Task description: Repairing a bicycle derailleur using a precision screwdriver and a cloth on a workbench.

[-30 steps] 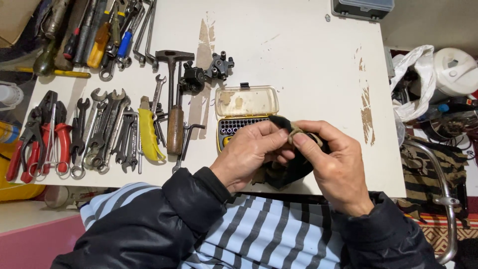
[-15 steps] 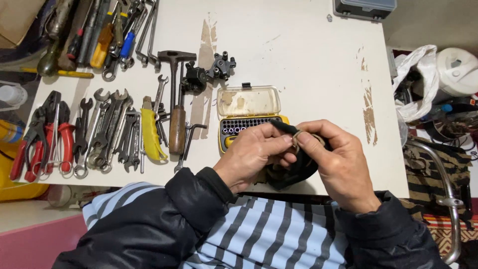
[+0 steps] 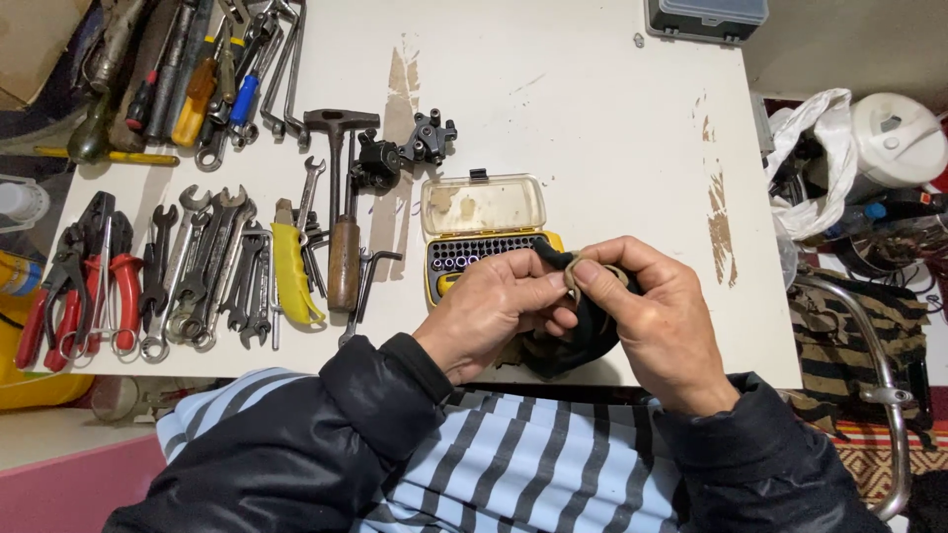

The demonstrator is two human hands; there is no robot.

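Yellow bit case open on the white table, just behind the hands: clear hinged lid flat, rows of dark bits in the yellow tray. Grey plastic box at the far table edge, lid shut, cut off by the frame. Brown carton at top left, beyond the tools. White plastic bag off the table's right side, crumpled, beside a white tub.

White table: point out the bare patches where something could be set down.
The table is bare between the hammer and the grey box, and right of the yellow case. The left side is crowded with wrenches and pliers. Both hands hold a dark cloth at the near edge.
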